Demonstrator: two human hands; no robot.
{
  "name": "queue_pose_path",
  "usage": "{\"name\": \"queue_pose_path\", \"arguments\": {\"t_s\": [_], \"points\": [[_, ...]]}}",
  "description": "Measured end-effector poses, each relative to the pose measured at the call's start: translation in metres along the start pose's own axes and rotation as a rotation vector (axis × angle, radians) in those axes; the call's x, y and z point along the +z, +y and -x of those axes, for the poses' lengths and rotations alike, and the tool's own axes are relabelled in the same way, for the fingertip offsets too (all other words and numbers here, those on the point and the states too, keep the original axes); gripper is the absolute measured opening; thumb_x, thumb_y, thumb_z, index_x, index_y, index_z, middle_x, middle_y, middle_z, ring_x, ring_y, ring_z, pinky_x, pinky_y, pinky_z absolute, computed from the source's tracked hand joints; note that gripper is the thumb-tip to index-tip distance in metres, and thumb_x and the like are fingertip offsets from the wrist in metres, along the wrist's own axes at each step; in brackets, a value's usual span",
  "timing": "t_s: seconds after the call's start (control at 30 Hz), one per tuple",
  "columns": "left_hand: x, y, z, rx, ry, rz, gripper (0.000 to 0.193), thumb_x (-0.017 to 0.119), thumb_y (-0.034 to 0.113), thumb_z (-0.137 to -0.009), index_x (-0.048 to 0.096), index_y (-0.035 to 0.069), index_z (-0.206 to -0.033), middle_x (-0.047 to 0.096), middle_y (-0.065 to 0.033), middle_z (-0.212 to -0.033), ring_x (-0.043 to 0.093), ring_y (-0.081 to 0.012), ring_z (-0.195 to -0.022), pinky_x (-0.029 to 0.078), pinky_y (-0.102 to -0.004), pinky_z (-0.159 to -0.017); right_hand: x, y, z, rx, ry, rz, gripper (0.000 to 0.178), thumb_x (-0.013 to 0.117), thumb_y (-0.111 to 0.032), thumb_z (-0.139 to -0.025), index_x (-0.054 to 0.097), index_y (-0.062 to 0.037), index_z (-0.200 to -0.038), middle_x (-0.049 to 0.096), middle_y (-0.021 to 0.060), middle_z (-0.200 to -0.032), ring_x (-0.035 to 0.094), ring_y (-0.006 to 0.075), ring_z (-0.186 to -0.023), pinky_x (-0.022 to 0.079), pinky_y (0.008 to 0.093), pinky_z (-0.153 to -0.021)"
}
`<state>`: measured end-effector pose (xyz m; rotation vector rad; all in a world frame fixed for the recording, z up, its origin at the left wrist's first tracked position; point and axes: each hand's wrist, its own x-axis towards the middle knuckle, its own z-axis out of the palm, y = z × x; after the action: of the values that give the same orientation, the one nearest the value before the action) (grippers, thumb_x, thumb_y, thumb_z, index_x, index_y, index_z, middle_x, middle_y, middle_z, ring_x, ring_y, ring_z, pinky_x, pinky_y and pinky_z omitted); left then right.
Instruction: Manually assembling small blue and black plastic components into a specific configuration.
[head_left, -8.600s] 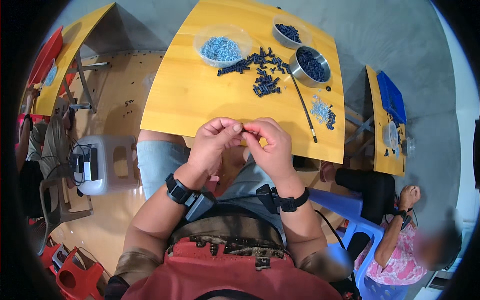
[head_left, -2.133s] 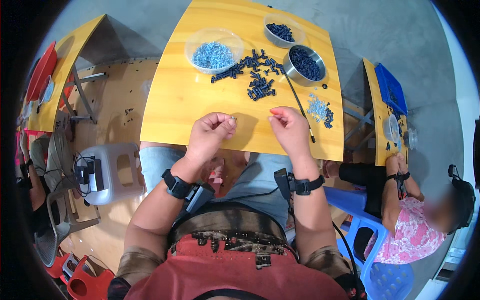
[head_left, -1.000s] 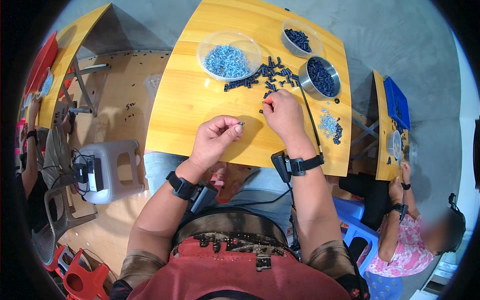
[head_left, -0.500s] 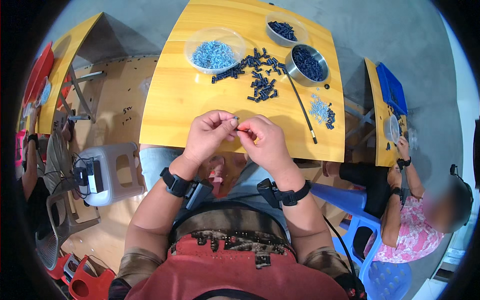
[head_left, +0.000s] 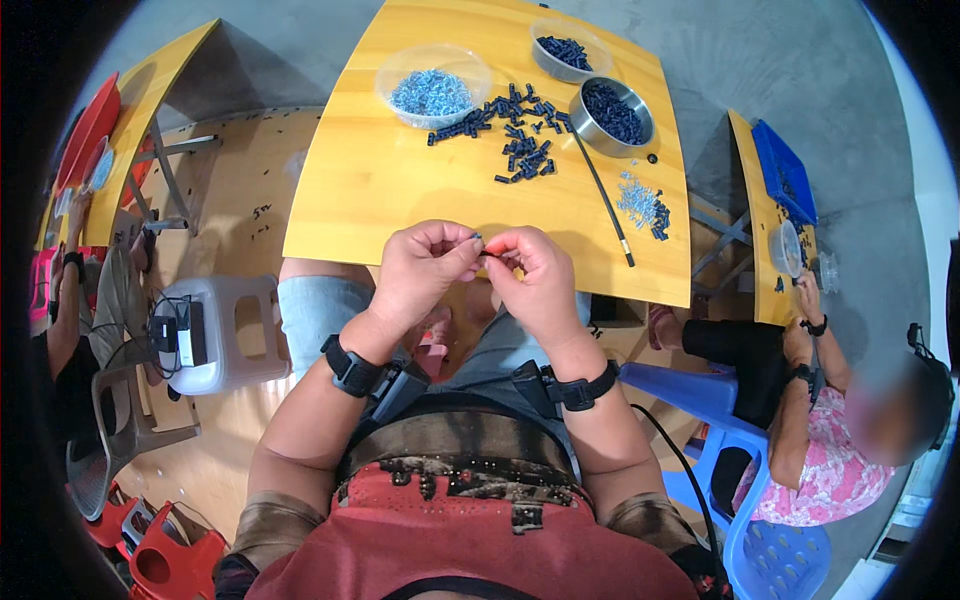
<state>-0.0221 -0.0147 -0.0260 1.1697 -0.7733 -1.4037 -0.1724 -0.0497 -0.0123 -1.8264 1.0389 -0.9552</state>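
Above the near edge of the yellow table (head_left: 350, 225), my two hands meet fingertip to fingertip. Thumb and forefinger of my left hand (head_left: 425, 272) are pinched together, with a tiny bluish-grey tip (head_left: 476, 237) showing between them; the rest is hidden. My right hand (head_left: 533, 282) pinches a small black part (head_left: 489, 254) right beside the left fingertips. Farther back lie loose black plastic pieces (head_left: 528, 158) in a scattered pile. A thin black rod (head_left: 600, 192) with a brass-coloured end lies to their right, near small silvery pieces (head_left: 636, 203).
A clear bowl (head_left: 430, 56) holds silvery-blue pieces at the back. A second clear bowl (head_left: 540, 62) and a metal bowl (head_left: 594, 137) hold black pieces. A grey stool (head_left: 225, 365) stands left. At right, a person in pink (head_left: 825, 455) works by a blue tray (head_left: 765, 170).
The table and its bowls sit slightly higher in the picture. Both hands stay pinched together in nearly the same place, with the fingers shifted slightly.
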Motion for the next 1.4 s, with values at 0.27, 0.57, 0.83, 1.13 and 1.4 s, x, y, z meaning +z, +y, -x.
{"name": "queue_pose_path", "arguments": {"t_s": [0.27,0.57,0.83,1.13,1.4], "points": [[0.002,0.0,0.01,0.062,0.045,-0.017,0.013,0.063,0.008,-0.085,0.061,-0.002,-0.093,0.064,-0.0041,-0.081,0.06,-0.0084,-0.069,0.051,-0.0207,-0.064,-0.004,0.003,0.011,0.358,-0.041,-0.385,0.013,0.066,-0.012,-0.083,0.061,-0.0001,-0.086,0.06,0.0007,-0.073,0.056,0.0063,-0.061,0.045,0.0187,-0.054],[0.006,-0.003,0.017,0.106,0.018,-0.002,0.015,0.062,0.007,-0.085,0.059,-0.005,-0.093,0.064,-0.0061,-0.081,0.062,-0.0094,-0.07,0.051,-0.0197,-0.062,-0.001,-0.001,0.018,0.46,-0.025,-0.599,0.014,0.065,-0.014,-0.084,0.062,-0.0014,-0.09,0.06,0.0001,-0.071,0.056,0.0057,-0.06,0.043,0.0171,-0.052],[0.006,0.013,0.027,0.011,-0.04,0.056,0.013,0.06,0.009,-0.087,0.061,-0.002,-0.094,0.065,-0.0067,-0.084,0.062,-0.0112,-0.074,0.052,-0.0232,-0.066,-0.013,-0.009,0.015,0.332,0.041,-0.537,0.013,0.064,-0.007,-0.083,0.064,-0.0006,-0.094,0.063,0.0018,-0.077,0.058,0.0061,-0.062,0.045,0.0175,-0.053],[0.002,0.015,0.031,-0.051,-0.207,0.122,0.017,0.058,0.009,-0.088,0.062,-0.003,-0.099,0.066,-0.0092,-0.086,0.063,-0.013,-0.076,0.052,-0.0247,-0.068,-0.023,-0.026,0.014,0.171,0.022,-0.348,0.013,0.063,0.0,-0.081,0.065,0.0002,-0.094,0.063,0.0037,-0.083,0.059,0.0077,-0.067,0.046,0.0189,-0.057],[0.003,0.018,0.033,-0.049,-0.232,0.071,0.018,0.062,0.012,-0.087,0.062,-0.003,-0.096,0.064,-0.0039,-0.079,0.058,-0.0073,-0.068,0.05,-0.0208,-0.064,-0.026,-0.031,0.015,0.081,-0.015,-0.287,0.012,0.063,0.004,-0.08,0.065,0.0019,-0.092,0.062,0.0054,-0.083,0.059,0.0091,-0.067,0.047,0.02,-0.058]]}}
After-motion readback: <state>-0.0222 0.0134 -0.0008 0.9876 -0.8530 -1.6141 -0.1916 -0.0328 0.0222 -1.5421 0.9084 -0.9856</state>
